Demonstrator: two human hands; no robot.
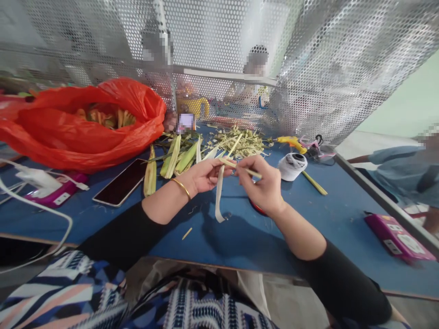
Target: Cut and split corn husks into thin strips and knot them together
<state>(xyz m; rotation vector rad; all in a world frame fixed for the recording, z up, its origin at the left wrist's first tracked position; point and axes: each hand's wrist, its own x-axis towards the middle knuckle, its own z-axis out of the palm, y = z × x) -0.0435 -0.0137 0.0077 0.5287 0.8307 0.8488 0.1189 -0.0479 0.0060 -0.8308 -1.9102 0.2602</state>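
Above the middle of the blue table, my left hand (210, 176) pinches pale strips of husk. One pale strip (218, 201) hangs down from its fingers and curls at the lower end. My right hand (262, 183) has its fingers closed on a thin yellowish stalk (252, 172), whose left part reaches across to my left fingertips. Green and pale husks (174, 157) lie behind my left wrist, and a heap of shredded husk (243, 141) is behind both hands. A red object (257, 209), mostly hidden, lies under my right hand.
A red plastic bag (137, 107), phone (120, 183) and purple power strip (56, 194) are at left. A thread spool (292, 165), yellow glue gun (291, 143) and stalk (314, 183) sit at right, near another purple strip (398, 237). People are beyond the perforated screen (219, 50) and at right.
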